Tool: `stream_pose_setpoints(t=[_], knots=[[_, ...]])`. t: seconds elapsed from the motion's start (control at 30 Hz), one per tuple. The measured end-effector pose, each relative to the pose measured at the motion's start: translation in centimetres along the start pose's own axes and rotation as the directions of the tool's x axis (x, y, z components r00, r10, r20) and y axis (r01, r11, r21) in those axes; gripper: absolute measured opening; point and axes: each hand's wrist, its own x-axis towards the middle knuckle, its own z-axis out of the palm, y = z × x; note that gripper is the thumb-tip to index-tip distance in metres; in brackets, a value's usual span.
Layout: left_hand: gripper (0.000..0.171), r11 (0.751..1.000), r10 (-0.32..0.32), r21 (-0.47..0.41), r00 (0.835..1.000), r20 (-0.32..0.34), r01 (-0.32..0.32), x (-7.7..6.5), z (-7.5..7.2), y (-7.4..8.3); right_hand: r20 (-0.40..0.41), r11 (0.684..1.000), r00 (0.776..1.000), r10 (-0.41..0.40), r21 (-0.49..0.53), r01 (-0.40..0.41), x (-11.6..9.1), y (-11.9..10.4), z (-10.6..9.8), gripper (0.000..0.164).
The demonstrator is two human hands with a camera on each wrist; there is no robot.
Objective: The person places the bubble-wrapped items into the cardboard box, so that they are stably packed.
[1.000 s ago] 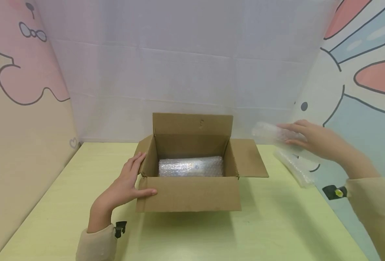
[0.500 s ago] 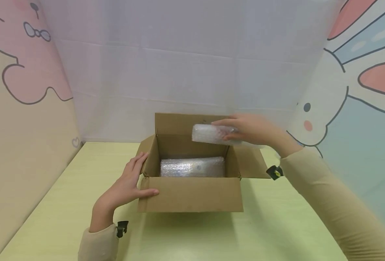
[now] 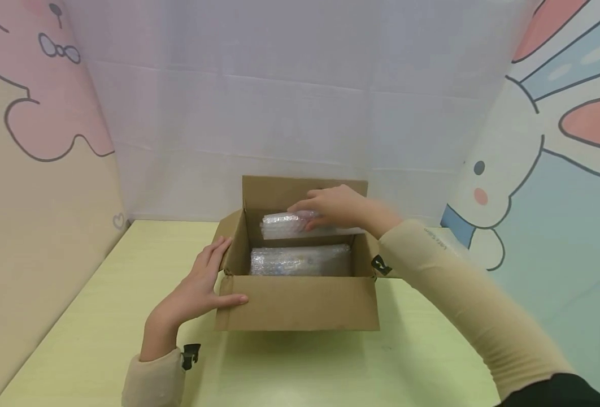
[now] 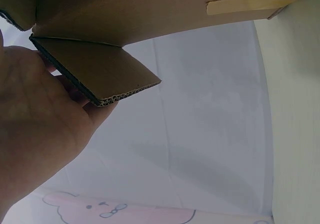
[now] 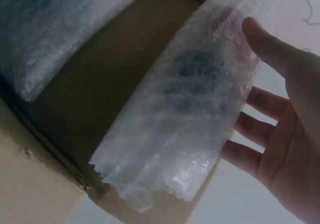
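An open cardboard box sits in the middle of the table, its flaps spread outward. My left hand grips the box's left front corner, thumb on the front flap and fingers behind the left flap. A bubble-wrapped bundle is tilted over the back part of the box, pinched between thumb and fingers of my right hand. Through its wrap a dark patch shows in the right wrist view. Inside the box, toward the front, lies another bubble-wrapped package; bare cardboard shows behind it.
The pale green table is bounded by a white cloth at the back. Painted cartoon walls stand on both sides. My right sleeve crosses over the right flap and covers much of the table's right side.
My right hand has carried the bubble-wrapped bundle leftward from the table's right side and down to the box's back part. My left hand has stayed at the corner.
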Motion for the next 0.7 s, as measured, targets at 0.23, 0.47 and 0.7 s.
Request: stream_pose_setpoints(t=[0.23, 0.47, 0.7], knots=[[0.114, 1.0, 0.0, 0.0, 1.0, -0.001, 0.0, 0.0, 0.0, 0.2, 0.072, 0.998, 0.997, -0.015, -0.063, 0.02, 1.9, -0.2, 1.4, 0.051], [0.116, 1.0, -0.002, -0.011, 1.0, 0.001, 0.002, 0.0, -0.1, 0.3, 0.129, 1.0, 0.992, 0.001, -0.031, 0.003, 2.9, 0.0, 2.2, 0.052], [0.115, 1.0, -0.009, -0.014, 1.0, -0.004, 0.009, 0.0, -0.1, 0.3, 0.182, 0.999, 0.983, -0.019, 0.045, 0.011, 3.9, -0.3, 3.2, 0.052]])
